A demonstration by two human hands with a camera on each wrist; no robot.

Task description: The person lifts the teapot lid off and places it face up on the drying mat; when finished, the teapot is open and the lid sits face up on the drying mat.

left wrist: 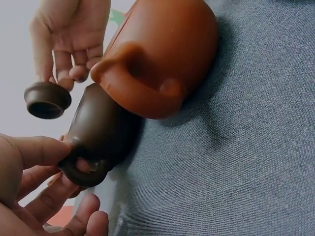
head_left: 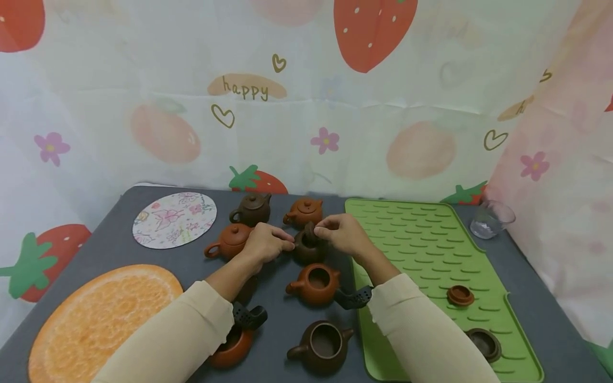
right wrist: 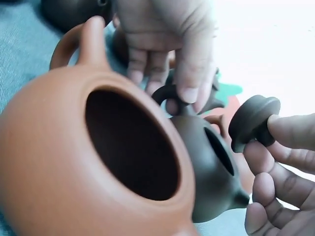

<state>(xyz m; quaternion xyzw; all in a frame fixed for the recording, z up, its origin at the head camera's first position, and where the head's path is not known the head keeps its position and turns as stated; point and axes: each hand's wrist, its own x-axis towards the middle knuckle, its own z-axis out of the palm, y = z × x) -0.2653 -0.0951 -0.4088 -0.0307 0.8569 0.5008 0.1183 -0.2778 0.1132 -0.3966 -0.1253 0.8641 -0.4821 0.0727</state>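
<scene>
A small dark brown teapot (head_left: 310, 254) with an uncovered mouth is near the middle of the table. My left hand (head_left: 268, 243) pinches its loop handle (left wrist: 82, 176) from the left, thumb on top. Between thumb and fingers, my right hand (head_left: 344, 233) holds the dark brown lid (right wrist: 252, 120) by its knob. That lid is tilted and apart from the teapot, above its mouth. Right in front stands an orange-brown teapot (head_left: 316, 284), uncovered, and nearer still a larger dark brown teapot (head_left: 325, 347), uncovered too.
Behind and left stand lidded teapots: orange (head_left: 306, 211), dark (head_left: 253, 209) and orange (head_left: 233, 238). Another orange teapot (head_left: 233, 352) is partly under my left sleeve. The green mat (head_left: 407, 239) bears an orange lid (head_left: 460, 295) and a dark lid (head_left: 485, 344). A clear glass (head_left: 489, 219) stands far right.
</scene>
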